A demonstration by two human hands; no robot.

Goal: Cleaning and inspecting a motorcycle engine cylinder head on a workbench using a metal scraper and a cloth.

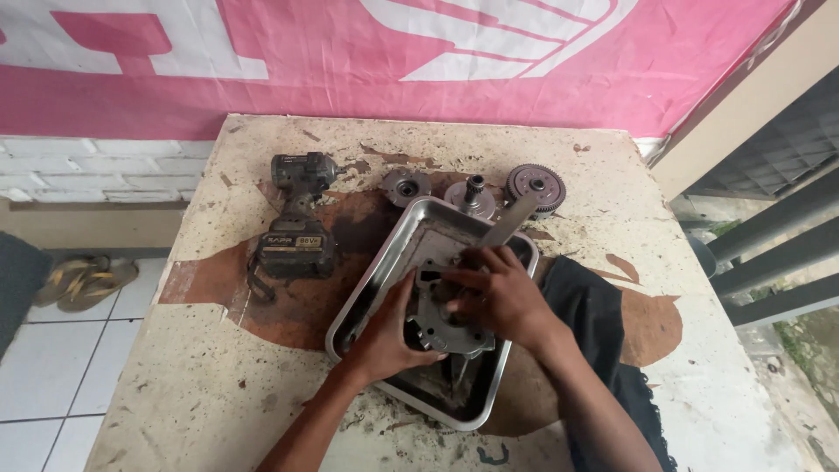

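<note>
Both of my hands work inside the steel tray on the stained table: my left hand cups a grey engine casting, my right hand presses closed over its top. Beyond the tray lie three gear parts; left of it, a cordless impact wrench; right, a black cloth.

Cordless driver and gears crowd the tray's far side.
</note>
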